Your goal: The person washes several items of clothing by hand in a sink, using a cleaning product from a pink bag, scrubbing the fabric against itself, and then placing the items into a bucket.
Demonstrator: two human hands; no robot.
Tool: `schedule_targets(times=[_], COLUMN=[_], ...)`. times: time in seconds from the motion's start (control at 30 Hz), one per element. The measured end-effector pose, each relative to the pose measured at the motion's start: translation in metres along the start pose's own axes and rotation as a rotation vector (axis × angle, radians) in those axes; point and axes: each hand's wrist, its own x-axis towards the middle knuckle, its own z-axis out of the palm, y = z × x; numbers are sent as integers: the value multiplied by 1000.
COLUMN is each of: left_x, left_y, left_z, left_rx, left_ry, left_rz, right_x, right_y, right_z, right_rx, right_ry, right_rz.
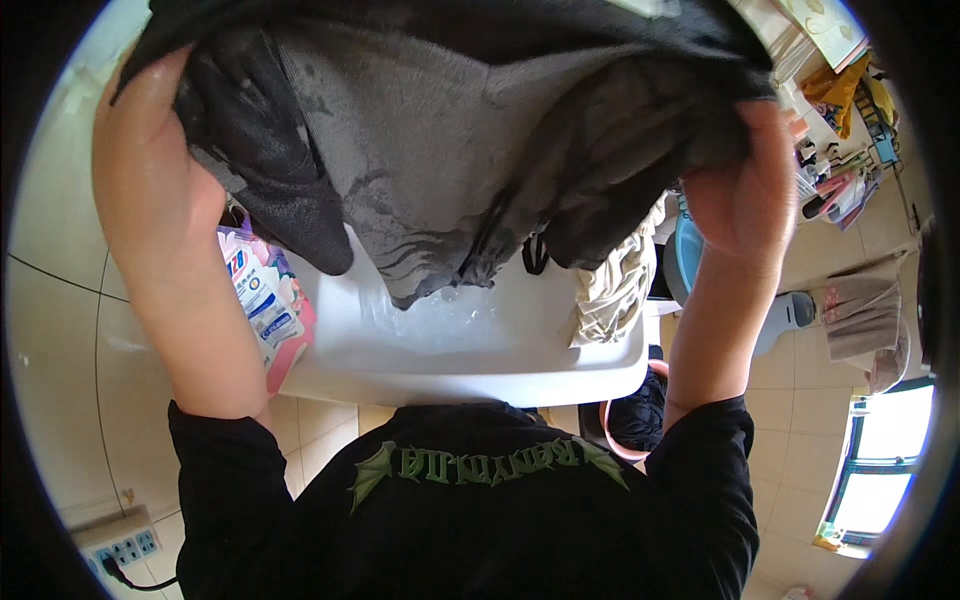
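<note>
A wet, dark grey garment (410,140) is stretched wide in front of me, its lower edge hanging in folds. My left hand (160,150) grips it at the upper left, and my right hand (742,190) grips it at the upper right. Cloth hides most of the fingers of both hands. Below hangs a white sink (450,365) with some water and bubbles in its bowl. A beige cloth (615,295) is draped over the sink's right side, and a purple-and-pink detergent pouch (268,305) stands at its left.
Beyond my right forearm are a light blue basin (688,250) and a pink-rimmed bucket (608,430) holding dark cloth. Towels (862,320) hang on the right wall near a window (880,460). A power socket (125,548) with a plugged-in cord is at lower left.
</note>
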Motion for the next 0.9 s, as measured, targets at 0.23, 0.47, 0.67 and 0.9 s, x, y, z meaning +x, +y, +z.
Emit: schedule_targets(times=[0.23, 0.47, 0.67, 0.9], left_x=[-32, -103, -173, -246], left_y=[-48, -211, -297, -327], left_z=[-13, -73, -103, -78], left_rx=[22, 758, 1197, 1305], left_ry=[-120, -903, -607, -920], left_rz=[-323, -929, -461, -143], right_x=[-14, -92, -116, -156], right_y=[58, 224, 299, 362], right_z=[-6, -121, -105, -56], right_rx=[-367, -1127, -1297, -1618], right_ry=[112, -321, 385, -174], right_rz=[362, 1026, 765, 747])
